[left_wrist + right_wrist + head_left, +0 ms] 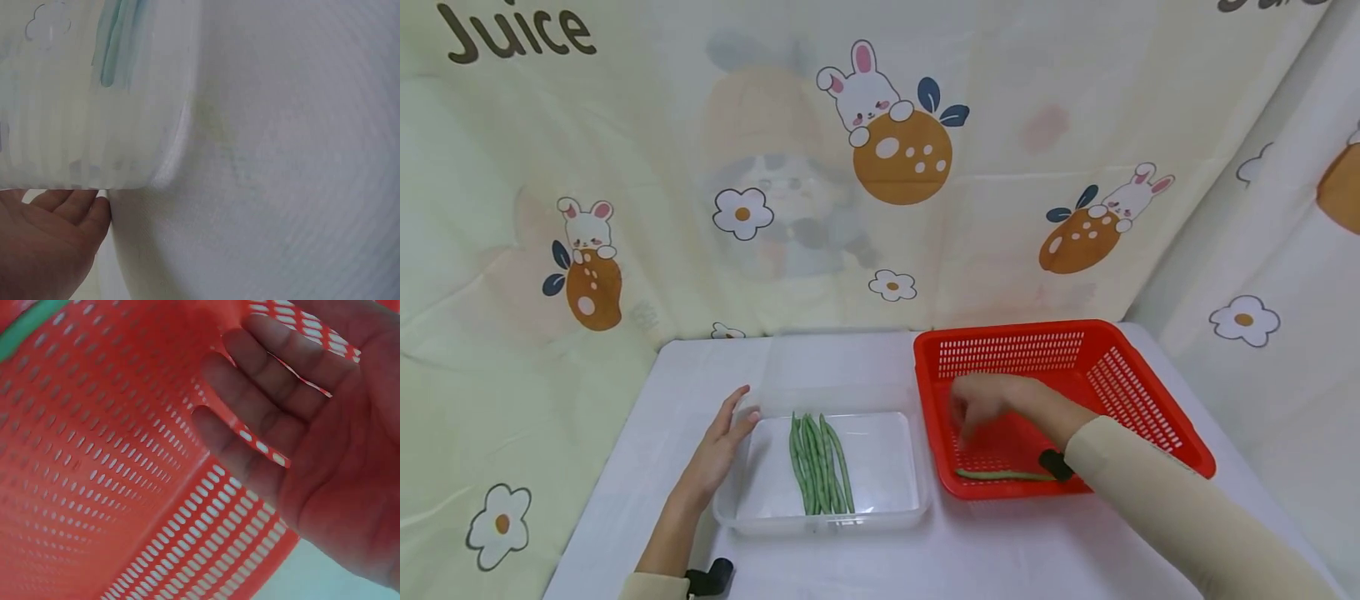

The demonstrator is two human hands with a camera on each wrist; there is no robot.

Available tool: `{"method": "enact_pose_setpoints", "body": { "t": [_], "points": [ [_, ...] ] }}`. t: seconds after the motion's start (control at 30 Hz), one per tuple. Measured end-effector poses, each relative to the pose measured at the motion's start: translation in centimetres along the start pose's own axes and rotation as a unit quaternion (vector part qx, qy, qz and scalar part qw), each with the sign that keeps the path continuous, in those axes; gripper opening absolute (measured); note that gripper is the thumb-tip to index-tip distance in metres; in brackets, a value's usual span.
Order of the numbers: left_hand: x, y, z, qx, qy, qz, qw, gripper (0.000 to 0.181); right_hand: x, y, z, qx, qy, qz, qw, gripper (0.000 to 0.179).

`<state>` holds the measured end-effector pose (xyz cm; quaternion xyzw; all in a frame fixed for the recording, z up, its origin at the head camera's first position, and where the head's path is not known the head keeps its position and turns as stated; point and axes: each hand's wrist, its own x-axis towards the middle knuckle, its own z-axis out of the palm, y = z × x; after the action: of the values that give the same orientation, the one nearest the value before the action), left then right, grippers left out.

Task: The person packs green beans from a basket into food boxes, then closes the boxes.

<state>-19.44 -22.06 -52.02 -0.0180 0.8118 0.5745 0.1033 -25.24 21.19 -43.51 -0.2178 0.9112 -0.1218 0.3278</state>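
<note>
A clear plastic tray [887, 467] sits on the white table with several green beans [818, 463] lying in it lengthwise. My left hand [718, 446] rests flat against the tray's left wall, fingers straight; the left wrist view shows the fingers [69, 212] touching the tray's wall [94, 125]. A red perforated basket [1150, 400] stands to the right. One green bean [1003, 475] lies along its near wall. My right hand [981, 404] hovers inside the basket, fingers [262, 406] relaxed and pointing down, holding nothing.
A cartoon-print cloth hangs behind and at both sides of the white table [1000, 550]. The red basket's floor [94, 487] shows a green bean's end [28, 325] at the upper left.
</note>
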Motion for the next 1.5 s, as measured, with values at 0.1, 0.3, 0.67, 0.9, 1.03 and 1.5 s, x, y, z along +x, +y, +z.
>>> {"method": "enact_pose_setpoints", "body": {
  "t": [0.1, 0.3, 0.67, 0.9, 1.03, 1.5],
  "points": [
    [0.0, -0.1, 0.1, -0.003, 0.002, 0.000, 1.0000, 0.065, 0.1, -1.0, 0.8, -0.036, -0.047, 0.045, 0.9972, 0.047],
    [0.2, -0.3, 0.4, -0.009, -0.004, 0.008, 0.9999, 0.064, 0.8, -1.8, 2.5, -0.117, -0.098, 0.090, 0.9842, 0.041],
    [0.5, -0.3, 0.1, -0.003, -0.002, 0.000, 1.0000, 0.065, 0.8, -0.3, 1.4, -0.034, -0.095, 0.050, 0.9936, 0.024],
    [0.2, -0.3, -0.1, -0.001, 0.002, 0.006, 1.0000, 0.067, 0.8, 0.6, -0.6, 0.048, -0.054, 0.005, 0.9974, 0.016],
    [0.3, -0.4, -0.1, -0.003, 0.002, 0.006, 1.0000, 0.067, 0.5, 0.8, -1.9, 0.101, -0.038, -0.030, 0.9937, 0.026],
    [0.1, -0.3, -0.1, -0.005, 0.000, 0.007, 1.0000, 0.065, -1.0, -1.5, -5.5, 0.204, 0.031, -0.122, 0.9710, 0.023]
  ]
}}
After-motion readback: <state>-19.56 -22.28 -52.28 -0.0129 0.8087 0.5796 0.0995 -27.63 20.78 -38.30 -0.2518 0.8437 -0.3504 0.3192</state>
